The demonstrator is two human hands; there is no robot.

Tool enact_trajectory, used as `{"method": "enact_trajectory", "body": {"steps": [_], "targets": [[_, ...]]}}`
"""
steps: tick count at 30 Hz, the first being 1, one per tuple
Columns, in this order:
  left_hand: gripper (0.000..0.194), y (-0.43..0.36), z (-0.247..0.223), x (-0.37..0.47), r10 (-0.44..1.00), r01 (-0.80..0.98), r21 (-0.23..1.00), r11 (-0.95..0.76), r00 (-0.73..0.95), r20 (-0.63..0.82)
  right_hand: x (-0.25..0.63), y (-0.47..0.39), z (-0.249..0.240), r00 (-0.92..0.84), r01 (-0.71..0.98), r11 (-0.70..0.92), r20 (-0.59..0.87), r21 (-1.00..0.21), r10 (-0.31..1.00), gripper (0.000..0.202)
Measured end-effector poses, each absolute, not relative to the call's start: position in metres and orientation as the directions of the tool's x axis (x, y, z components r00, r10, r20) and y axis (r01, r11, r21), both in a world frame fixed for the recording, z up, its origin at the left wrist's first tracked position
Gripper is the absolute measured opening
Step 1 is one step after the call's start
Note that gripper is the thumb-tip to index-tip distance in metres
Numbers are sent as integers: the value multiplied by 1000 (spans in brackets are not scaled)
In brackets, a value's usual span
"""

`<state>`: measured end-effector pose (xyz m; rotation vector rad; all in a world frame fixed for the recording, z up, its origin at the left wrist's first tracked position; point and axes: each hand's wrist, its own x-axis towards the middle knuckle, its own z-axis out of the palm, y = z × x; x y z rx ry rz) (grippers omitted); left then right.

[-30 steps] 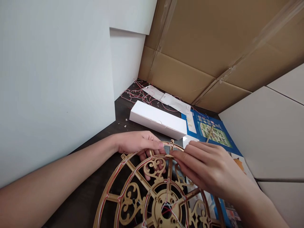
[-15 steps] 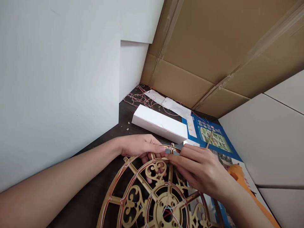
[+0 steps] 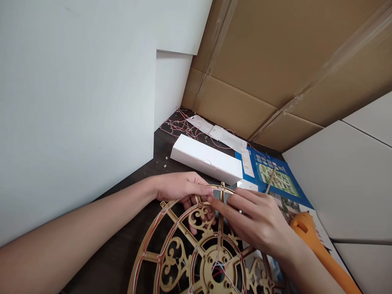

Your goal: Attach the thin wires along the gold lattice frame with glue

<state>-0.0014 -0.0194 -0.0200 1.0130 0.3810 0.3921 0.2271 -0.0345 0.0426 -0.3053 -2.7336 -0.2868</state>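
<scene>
A gold-coloured ornate round frame, with spokes, scrollwork and red and white wires along its rings, tilts up in front of me. My left hand is closed on its far rim, thumb on top and fingers beneath. My right hand has its index finger stretched to the inner ring, close to the left thumb. Its other fingers are curled, and a thin tan stick sticks out behind them, apparently held in the palm. The right thumb is hidden, and what lies under the index fingertip is too small to make out.
A long white box lies beyond the frame. Behind it are tangled red and white wires and white paper strips. A blue printed sheet and an orange tool lie at the right. White panels and a cardboard wall surround the dark surface.
My right index finger has slid slightly left along the ring, toward the left thumb. The frame has shifted a little to the right; my left hand keeps its hold.
</scene>
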Motion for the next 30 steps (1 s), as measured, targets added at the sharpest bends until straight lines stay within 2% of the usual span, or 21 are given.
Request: {"method": "enact_trajectory", "body": {"steps": [12,20,27,30], "targets": [[42,-20,-18,-2,481,-113,874,472,864,-148,230,-42,43,-892,293,955,370,41,258,28],[47,-20,-16,-1,473,-108,878,466,869,-144,224,-42,49,-910,317,942,318,112,268,32],[45,-19,-19,-1,473,-110,882,459,870,-138,219,-44,57,-928,305,924,291,230,233,33],[43,-20,-20,-2,455,-123,878,463,883,-116,219,-44,59,-939,280,928,271,244,212,30]]}}
